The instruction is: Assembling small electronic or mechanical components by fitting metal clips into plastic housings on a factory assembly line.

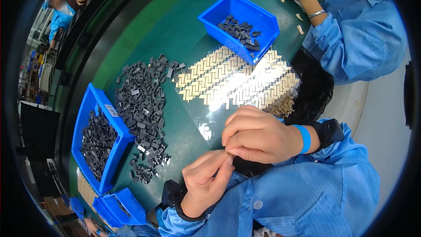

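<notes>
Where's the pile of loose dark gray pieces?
In the head view, the dark gray pile lies left of center on the green table, between the large left blue bin and the clear sheet with tan pieces.

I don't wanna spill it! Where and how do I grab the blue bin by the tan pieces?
Probably by both long rims of the blue bin at once, coming from above: its open top faces up, and the dark pieces lie low inside, leaving those rims bare.

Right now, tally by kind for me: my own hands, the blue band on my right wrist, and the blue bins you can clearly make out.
Left hand and right hand: 2
Blue wristband: 1
Clearly visible blue bins: 3
Total: 6
</notes>
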Action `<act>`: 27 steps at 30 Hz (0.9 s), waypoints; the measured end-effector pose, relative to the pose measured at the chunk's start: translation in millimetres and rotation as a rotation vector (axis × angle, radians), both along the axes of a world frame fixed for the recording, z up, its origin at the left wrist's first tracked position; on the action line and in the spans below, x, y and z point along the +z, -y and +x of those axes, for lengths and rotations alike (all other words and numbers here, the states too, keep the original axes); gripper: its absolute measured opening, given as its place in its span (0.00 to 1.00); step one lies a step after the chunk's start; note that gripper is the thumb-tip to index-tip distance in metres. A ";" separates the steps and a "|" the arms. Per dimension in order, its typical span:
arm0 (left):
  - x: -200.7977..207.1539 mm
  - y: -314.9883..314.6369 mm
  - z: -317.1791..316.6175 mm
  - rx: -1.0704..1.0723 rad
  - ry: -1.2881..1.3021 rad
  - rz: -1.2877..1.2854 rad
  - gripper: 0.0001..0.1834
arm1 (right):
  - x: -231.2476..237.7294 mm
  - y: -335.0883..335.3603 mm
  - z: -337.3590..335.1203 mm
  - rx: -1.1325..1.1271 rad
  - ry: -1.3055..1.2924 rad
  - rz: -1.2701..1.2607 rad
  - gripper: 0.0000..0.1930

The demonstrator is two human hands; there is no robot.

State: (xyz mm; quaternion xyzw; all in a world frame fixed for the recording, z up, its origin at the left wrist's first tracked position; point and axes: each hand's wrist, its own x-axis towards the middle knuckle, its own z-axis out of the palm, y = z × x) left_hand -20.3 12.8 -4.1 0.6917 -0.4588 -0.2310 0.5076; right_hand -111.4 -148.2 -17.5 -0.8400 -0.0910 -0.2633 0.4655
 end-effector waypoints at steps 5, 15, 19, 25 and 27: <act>-6.6 -7.3 -3.4 0.158 -0.579 -0.024 0.07 | -3.7 6.6 -3.2 -0.105 -0.227 0.684 0.05; -7.7 0.1 -10.0 0.265 -0.465 -0.050 0.11 | -10.0 -14.3 -1.3 0.055 -0.359 0.800 0.09; -10.7 -3.2 -7.2 0.258 -0.455 -0.037 0.10 | -7.1 -14.5 0.8 0.064 -0.385 0.794 0.07; -8.8 -4.5 -0.7 0.261 -0.441 -0.131 0.09 | -5.3 -14.7 3.4 0.085 -0.389 0.682 0.06; -11.4 -5.3 -2.5 0.299 -0.526 -0.191 0.08 | -7.6 -16.1 5.0 0.089 -0.400 0.705 0.06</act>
